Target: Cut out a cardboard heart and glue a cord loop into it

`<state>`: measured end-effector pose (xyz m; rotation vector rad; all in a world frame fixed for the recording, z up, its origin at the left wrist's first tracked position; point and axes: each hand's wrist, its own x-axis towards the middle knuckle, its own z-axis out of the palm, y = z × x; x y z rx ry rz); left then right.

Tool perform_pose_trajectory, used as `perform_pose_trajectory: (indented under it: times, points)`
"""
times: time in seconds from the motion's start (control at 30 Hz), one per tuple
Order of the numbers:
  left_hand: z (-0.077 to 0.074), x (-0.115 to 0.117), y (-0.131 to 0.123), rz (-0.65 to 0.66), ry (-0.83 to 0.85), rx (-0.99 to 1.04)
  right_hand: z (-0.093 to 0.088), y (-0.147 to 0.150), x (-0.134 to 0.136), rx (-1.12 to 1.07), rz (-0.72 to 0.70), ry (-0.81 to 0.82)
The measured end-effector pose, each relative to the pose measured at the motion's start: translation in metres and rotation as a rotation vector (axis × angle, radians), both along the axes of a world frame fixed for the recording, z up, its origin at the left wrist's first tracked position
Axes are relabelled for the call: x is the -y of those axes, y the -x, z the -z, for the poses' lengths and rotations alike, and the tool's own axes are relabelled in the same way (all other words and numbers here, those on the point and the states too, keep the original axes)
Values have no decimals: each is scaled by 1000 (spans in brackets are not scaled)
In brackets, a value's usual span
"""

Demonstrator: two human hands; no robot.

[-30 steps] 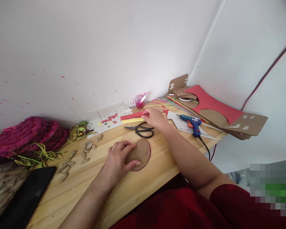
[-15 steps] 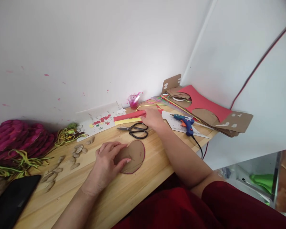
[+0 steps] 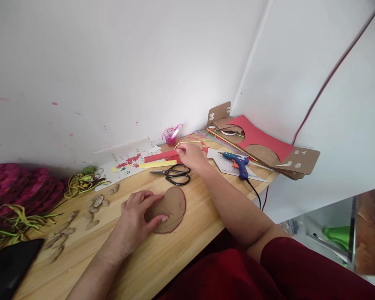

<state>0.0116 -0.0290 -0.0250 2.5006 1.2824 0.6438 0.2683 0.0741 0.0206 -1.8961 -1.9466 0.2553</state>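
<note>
A cardboard heart (image 3: 172, 210) with a dark pink edge lies on the table. My left hand (image 3: 139, 212) is curled over its left side, thumb and fingers on the cardboard. Farther back, my right hand (image 3: 189, 154) has its fingers closed at the right end of a red paper strip (image 3: 161, 156); its fingertips are partly hidden. Just in front of the red strip lies a yellow paper strip (image 3: 156, 164). Black-handled scissors (image 3: 175, 174) rest between the strips and the heart, their blades pointing left.
To the right are a blue glue gun (image 3: 237, 161) with a cord and stacked cardboard (image 3: 306, 159) under red paper (image 3: 259, 139). A cup of pink paint (image 3: 171, 136) stands by the wall. Peanuts (image 3: 61, 237), a phone (image 3: 15, 266) and pink bundles (image 3: 21, 187) lie leftward.
The view has shifted slightly. The yellow strip has slid left and apart from the red strip. My right hand has moved a little left; my left hand stays on the heart.
</note>
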Motion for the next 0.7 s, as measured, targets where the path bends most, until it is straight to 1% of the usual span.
perform_pose_trajectory:
  times: [0.1, 0.2, 0.33, 0.43, 0.57, 0.7]
  points:
    - [-3, 1, -1, 8, 20, 4, 2, -11, -5, 31, 124, 2]
    - [-4, 1, -1, 18, 35, 12, 8, -15, -8, 71, 168, 37]
    - [-5, 1, -1, 21, 50, 17, 16, -10, -8, 85, 127, 85]
    - [-5, 1, -1, 24, 67, 13, 18, -8, -8, 72, 103, 93]
    - [-4, 1, -2, 30, 67, 27, 14, -8, -8, 56, 100, 70]
    - [-5, 0, -2, 29, 72, 50, 9, -1, -6, 42, -4, 9]
